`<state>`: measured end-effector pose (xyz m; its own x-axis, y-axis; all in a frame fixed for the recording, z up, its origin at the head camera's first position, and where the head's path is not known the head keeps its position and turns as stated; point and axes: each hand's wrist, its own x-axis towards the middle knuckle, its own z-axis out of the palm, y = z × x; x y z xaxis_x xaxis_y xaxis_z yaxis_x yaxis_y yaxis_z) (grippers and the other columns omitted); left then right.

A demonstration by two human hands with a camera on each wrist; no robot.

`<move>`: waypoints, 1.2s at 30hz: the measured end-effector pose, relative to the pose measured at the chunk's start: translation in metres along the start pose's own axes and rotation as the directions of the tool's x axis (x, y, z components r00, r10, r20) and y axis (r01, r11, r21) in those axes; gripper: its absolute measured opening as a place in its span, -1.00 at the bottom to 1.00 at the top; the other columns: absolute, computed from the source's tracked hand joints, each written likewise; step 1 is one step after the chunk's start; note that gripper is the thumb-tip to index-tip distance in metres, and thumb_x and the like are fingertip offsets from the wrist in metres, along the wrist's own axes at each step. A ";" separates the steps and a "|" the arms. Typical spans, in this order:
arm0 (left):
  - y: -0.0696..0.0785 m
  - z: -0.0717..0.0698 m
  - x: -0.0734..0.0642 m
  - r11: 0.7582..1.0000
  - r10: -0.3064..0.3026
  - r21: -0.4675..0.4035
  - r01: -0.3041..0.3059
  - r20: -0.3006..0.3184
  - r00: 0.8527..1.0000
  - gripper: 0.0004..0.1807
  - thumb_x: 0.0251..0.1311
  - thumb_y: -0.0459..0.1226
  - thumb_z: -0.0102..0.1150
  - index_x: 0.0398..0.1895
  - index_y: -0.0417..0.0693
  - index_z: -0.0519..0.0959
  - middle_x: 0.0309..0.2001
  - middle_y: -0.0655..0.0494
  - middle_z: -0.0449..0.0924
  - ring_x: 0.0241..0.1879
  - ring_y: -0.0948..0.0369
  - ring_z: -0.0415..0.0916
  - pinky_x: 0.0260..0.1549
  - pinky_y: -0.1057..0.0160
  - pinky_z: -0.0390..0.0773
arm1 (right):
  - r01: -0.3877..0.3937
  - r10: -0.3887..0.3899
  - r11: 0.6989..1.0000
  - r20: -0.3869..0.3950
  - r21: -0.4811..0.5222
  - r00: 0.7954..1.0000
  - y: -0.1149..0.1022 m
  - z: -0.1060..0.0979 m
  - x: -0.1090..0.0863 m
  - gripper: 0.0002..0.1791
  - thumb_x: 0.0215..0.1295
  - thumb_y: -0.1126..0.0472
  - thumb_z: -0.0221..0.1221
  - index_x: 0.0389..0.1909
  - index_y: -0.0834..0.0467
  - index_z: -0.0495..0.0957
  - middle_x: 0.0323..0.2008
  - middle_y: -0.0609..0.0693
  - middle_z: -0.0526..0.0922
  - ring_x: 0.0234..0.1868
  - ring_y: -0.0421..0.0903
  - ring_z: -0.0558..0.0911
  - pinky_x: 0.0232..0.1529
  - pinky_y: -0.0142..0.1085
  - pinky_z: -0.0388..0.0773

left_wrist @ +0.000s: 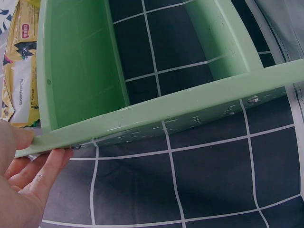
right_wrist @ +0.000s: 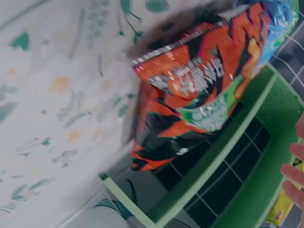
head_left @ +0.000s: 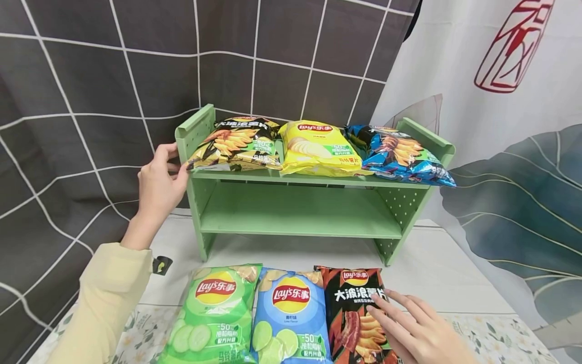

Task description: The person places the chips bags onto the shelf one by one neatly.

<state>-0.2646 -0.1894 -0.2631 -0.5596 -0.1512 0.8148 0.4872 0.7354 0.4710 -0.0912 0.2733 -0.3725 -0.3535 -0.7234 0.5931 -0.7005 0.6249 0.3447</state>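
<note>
My left hand [head_left: 160,183] grips the left side panel of a small green two-tier shelf [head_left: 300,210]. In the left wrist view the thumb lies on one side of the panel and the fingers on the other. A black-and-gold chip bag [head_left: 238,143] lies on the top tier beside that hand. My right hand [head_left: 420,326] is spread over the right edge of a red-and-black chip bag [head_left: 354,303], fingers extended and holding nothing. Left of that bag lie a blue chip bag [head_left: 291,316] and a green chip bag [head_left: 213,308].
A yellow chip bag [head_left: 320,149] and a blue-and-black chip bag [head_left: 400,153] also lie on the top tier, the latter jutting past the front edge. Behind the shelf hangs a dark grid-patterned cloth [head_left: 291,45]. A floral cloth [head_left: 491,338] covers the table front.
</note>
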 end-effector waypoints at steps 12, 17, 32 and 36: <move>-0.001 -0.001 -0.001 1.000 -0.003 -0.002 0.003 0.001 1.000 -0.61 0.18 -0.45 0.11 0.09 -0.38 0.43 0.02 -0.27 0.61 -0.27 -0.15 0.67 -0.30 -0.06 0.64 | -0.062 0.067 0.997 0.154 -0.035 0.986 -0.003 0.019 -0.017 -0.43 0.33 -0.29 -0.01 0.19 -0.05 0.52 0.15 -0.17 0.59 0.11 -0.15 0.54 -0.15 -0.31 0.59; -0.001 0.000 0.000 1.000 -0.003 0.000 0.003 0.004 1.000 -0.62 0.18 -0.44 0.11 0.09 -0.38 0.43 0.02 -0.27 0.61 -0.27 -0.14 0.67 -0.30 -0.05 0.64 | -0.023 0.031 0.999 0.210 -0.042 0.977 -0.004 0.025 -0.022 -0.27 0.14 -0.40 0.11 0.27 -0.10 0.45 0.18 -0.19 0.57 0.12 -0.15 0.53 -0.13 -0.39 0.61; 0.000 0.000 -0.001 1.000 0.002 -0.003 -0.002 0.002 1.000 -0.62 0.18 -0.44 0.12 0.09 -0.37 0.44 0.02 -0.27 0.61 -0.28 -0.14 0.67 -0.30 -0.04 0.64 | 0.112 -0.098 0.988 0.127 -0.104 0.987 -0.010 0.048 -0.033 -0.31 0.29 -0.44 -0.17 0.24 -0.11 0.45 0.08 -0.22 0.63 0.04 -0.11 0.60 0.06 -0.34 0.29; -0.001 0.001 0.000 1.000 0.000 -0.001 0.000 0.005 1.000 -0.61 0.18 -0.43 0.12 0.09 -0.36 0.44 0.02 -0.26 0.62 -0.28 -0.13 0.67 -0.30 -0.01 0.64 | 0.074 -0.055 0.989 0.143 -0.130 0.988 -0.014 0.049 -0.035 -0.26 0.27 -0.47 -0.18 0.29 -0.13 0.40 0.09 -0.23 0.62 0.06 -0.13 0.58 0.15 -0.32 0.22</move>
<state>-0.2651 -0.1895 -0.2639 -0.5628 -0.1482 0.8132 0.4878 0.7347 0.4714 -0.0995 0.2756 -0.4344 -0.3992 -0.7911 0.4635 -0.6381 0.6027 0.4792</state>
